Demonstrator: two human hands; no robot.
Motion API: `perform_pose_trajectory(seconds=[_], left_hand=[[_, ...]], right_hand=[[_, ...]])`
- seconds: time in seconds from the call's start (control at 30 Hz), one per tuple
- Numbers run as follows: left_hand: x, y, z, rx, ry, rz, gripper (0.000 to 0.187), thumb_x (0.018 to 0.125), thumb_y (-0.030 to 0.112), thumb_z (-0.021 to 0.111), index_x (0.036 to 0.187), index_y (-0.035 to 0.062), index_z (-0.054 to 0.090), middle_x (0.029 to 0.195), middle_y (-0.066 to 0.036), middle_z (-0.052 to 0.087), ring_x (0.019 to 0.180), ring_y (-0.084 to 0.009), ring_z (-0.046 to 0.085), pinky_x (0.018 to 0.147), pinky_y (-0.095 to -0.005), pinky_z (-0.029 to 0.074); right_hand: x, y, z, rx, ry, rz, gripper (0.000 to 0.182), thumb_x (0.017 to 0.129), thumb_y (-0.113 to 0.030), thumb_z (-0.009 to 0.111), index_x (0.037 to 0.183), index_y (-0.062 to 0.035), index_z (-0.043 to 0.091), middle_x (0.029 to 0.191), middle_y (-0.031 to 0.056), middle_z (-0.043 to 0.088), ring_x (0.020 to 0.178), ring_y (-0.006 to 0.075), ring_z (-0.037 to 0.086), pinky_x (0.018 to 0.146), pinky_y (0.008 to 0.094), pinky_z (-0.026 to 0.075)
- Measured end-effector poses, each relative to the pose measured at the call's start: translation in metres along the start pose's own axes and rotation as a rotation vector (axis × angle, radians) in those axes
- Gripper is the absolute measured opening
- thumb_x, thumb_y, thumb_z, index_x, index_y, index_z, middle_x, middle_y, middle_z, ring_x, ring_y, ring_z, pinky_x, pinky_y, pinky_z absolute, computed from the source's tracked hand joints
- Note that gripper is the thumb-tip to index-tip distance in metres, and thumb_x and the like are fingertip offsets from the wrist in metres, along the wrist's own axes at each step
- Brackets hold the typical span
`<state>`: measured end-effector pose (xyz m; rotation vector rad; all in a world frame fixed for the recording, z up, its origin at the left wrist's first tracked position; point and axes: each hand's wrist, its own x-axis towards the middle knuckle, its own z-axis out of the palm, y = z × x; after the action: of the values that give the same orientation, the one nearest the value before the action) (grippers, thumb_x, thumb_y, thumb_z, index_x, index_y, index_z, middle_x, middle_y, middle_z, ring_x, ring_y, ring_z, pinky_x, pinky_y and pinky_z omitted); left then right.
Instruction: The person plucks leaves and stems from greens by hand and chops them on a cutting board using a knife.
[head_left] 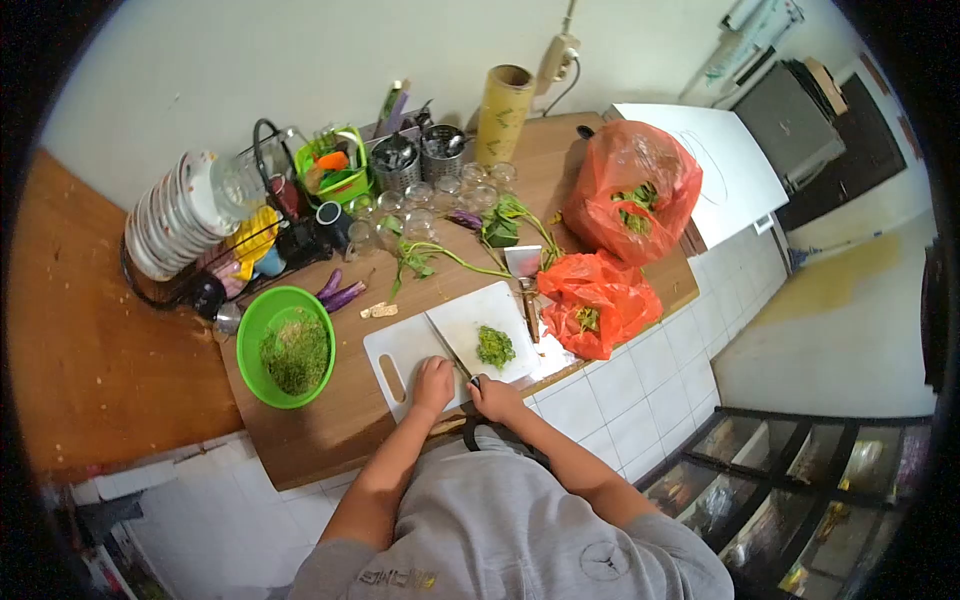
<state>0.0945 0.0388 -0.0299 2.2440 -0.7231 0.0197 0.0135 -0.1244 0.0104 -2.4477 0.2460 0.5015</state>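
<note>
Gripping the knife (447,350) handle, my right hand (495,398) is closed around it. My left hand (432,384) rests curled on the cutting board (420,345), pinching nothing. Chopped greens (494,346) lie beside the blade.

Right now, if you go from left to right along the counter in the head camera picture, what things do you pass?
Stack of plates → green bowl of chopped greens → white cutting board → pile of chopped greens → orange plastic bags.

Knife handle (474,381) hidden inside right hand (495,398) grip; red bag (630,190) contents unclear, perhaps greens.
</note>
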Motion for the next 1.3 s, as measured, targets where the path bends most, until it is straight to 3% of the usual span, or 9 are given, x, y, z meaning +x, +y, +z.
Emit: perform_pose_trajectory(seconds=[0.2, 0.4, 0.57, 1.1, 1.3], left_hand=[[-0.002, -0.003, 0.011, -0.010, 0.053, -0.123, 0.008, 0.084, 0.007, 0.061, 0.091, 0.0030, 0.065, 0.094, -0.018, 0.062, 0.095, -0.0393, 0.058, 0.084, -0.0489, 0.050], [0.004, 0.002, 0.001, 0.019, -0.071, -0.211, 0.006, 0.085, 0.006, 0.061, 0.088, 0.0025, 0.063, 0.094, -0.020, 0.061, 0.093, -0.0407, 0.059, 0.084, -0.0495, 0.049], [0.004, -0.001, 0.000, -0.054, -0.051, -0.214, 0.006, 0.086, 0.008, 0.062, 0.089, 0.0030, 0.063, 0.093, -0.019, 0.061, 0.092, -0.0412, 0.059, 0.082, -0.0499, 0.049], [-0.004, -0.002, 0.003, 0.064, -0.090, -0.158, 0.013, 0.090, 0.013, 0.060, 0.096, 0.0032, 0.065, 0.101, -0.018, 0.060, 0.099, -0.0392, 0.058, 0.088, -0.0482, 0.049], [-0.011, -0.001, -0.007, 0.093, -0.027, -0.041, 0.011, 0.088, 0.010, 0.059, 0.095, 0.0038, 0.066, 0.101, -0.017, 0.062, 0.100, -0.0382, 0.058, 0.089, -0.0468, 0.048]], right_hand=[[-0.009, -0.011, -0.005, -0.099, -0.053, 0.056, 0.047, 0.102, -0.044, 0.042, 0.102, 0.0007, 0.057, 0.085, 0.0283, 0.069, 0.081, 0.0468, 0.067, 0.074, 0.0556, 0.052], [-0.003, -0.006, 0.003, -0.022, -0.013, -0.009, 0.050, 0.102, -0.045, 0.041, 0.104, 0.0015, 0.057, 0.086, 0.0284, 0.069, 0.084, 0.0466, 0.068, 0.076, 0.0558, 0.052], [-0.006, -0.006, -0.010, -0.089, -0.120, 0.034, 0.049, 0.103, -0.046, 0.040, 0.106, 0.0003, 0.057, 0.087, 0.0287, 0.069, 0.085, 0.0474, 0.067, 0.076, 0.0557, 0.052], [-0.009, -0.005, 0.004, -0.055, -0.037, -0.001, 0.047, 0.102, -0.044, 0.042, 0.102, 0.0007, 0.058, 0.085, 0.0272, 0.069, 0.081, 0.0471, 0.067, 0.075, 0.0558, 0.052], [-0.009, -0.011, -0.002, -0.054, -0.051, 0.033, 0.047, 0.102, -0.044, 0.043, 0.103, 0.0009, 0.058, 0.084, 0.0275, 0.069, 0.081, 0.0472, 0.067, 0.074, 0.0559, 0.052]])
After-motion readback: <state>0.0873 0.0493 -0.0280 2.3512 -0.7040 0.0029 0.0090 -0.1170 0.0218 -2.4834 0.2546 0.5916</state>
